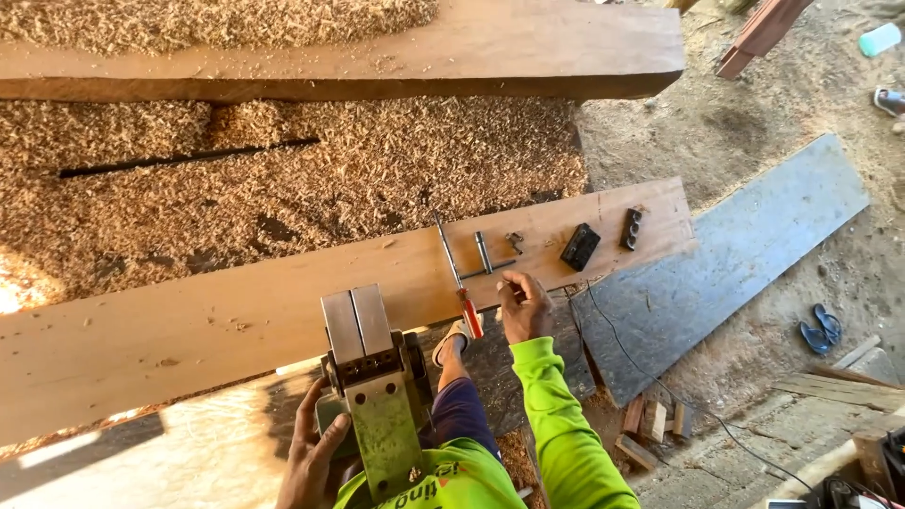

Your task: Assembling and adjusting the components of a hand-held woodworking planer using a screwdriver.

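An electric planer [372, 377] lies upside down on my lap, its metal sole plates facing up. My left hand [311, 457] holds its side near the base. My right hand [524, 303] reaches out to the long wooden plank [189, 325] and pinches a small part [504, 280] between the fingertips. Beside that hand, a screwdriver with a red handle [459, 283] lies on the plank. An L-shaped metal wrench [485, 256], a small metal piece [515, 241] and two black parts [580, 246] [631, 228] lie further along the plank.
Thick wood shavings [283, 179] cover the ground beyond the plank. A heavy timber beam [377, 52] lies at the top. A grey board [735, 254] lies at the right, with blue sandals [820, 328] and wood offcuts [650, 424] nearby. A black cable [622, 349] runs down right.
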